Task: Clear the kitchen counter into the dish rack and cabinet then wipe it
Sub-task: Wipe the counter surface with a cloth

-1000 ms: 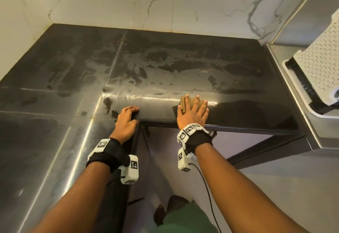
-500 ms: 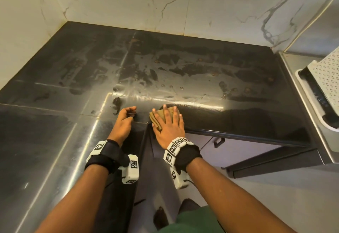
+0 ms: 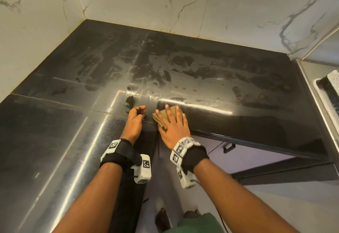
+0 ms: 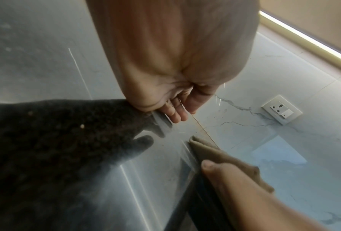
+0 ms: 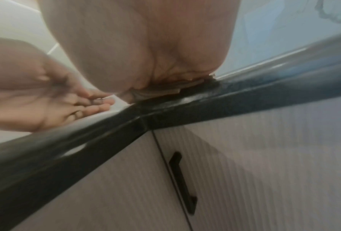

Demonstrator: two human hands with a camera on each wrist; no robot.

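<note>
The black stone counter (image 3: 220, 78) is L-shaped, wet and streaked. A folded tan cloth (image 3: 159, 120) lies at its inner corner by the front edge. My right hand (image 3: 172, 126) presses flat on the cloth with its fingers straight and spread. In the left wrist view the cloth (image 4: 209, 153) shows under that hand (image 4: 235, 179). My left hand (image 3: 134, 121) rests on the counter just left of the cloth, its fingers loosely curled and holding nothing. The right wrist view shows it (image 5: 66, 106) beyond the counter's rounded edge (image 5: 185, 109).
A white dish rack (image 3: 328, 93) sits on the steel surround (image 3: 311, 86) at the far right. Marble walls close the counter at the back and left, with a wall socket (image 4: 281, 109). Below are grey cabinet doors with a black handle (image 5: 182, 182).
My right hand has slid the cloth left along the front edge to the inner corner, close beside my left hand. The left hand has stayed in place.
</note>
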